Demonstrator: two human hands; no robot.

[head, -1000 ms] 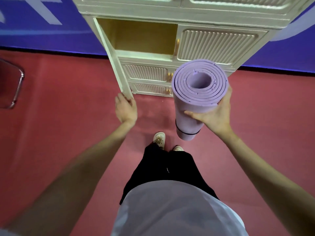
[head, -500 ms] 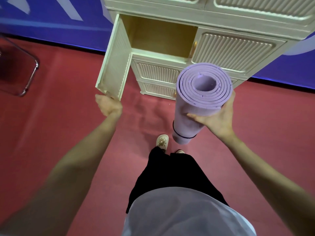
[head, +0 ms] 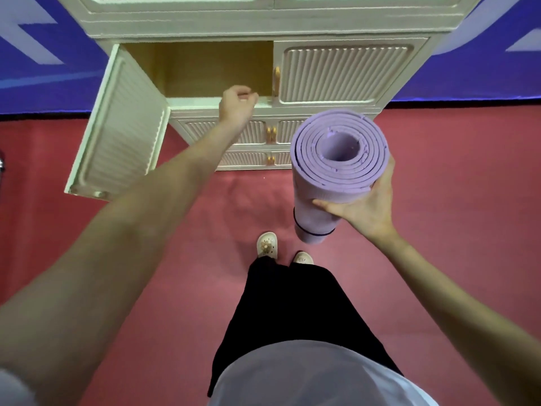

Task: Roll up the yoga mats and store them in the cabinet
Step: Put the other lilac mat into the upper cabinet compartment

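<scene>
Mat (head: pixel 336 171), rolled, purple foam, likely light and squashy, upright in right hand (head: pixel 363 209) clasping its upper end; left hand (head: pixel 237 105) loosely curled, empty, near open cabinet (head: pixel 263 24) shelf.

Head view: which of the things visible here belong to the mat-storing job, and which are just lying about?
Part of the job:
- rolled purple yoga mat, held upright in the right hand
- cabinet with its open door and open compartment
- left hand, at the compartment's front edge

Just there:
- metal chair frame, at the left edge
- closed lower drawers
</scene>
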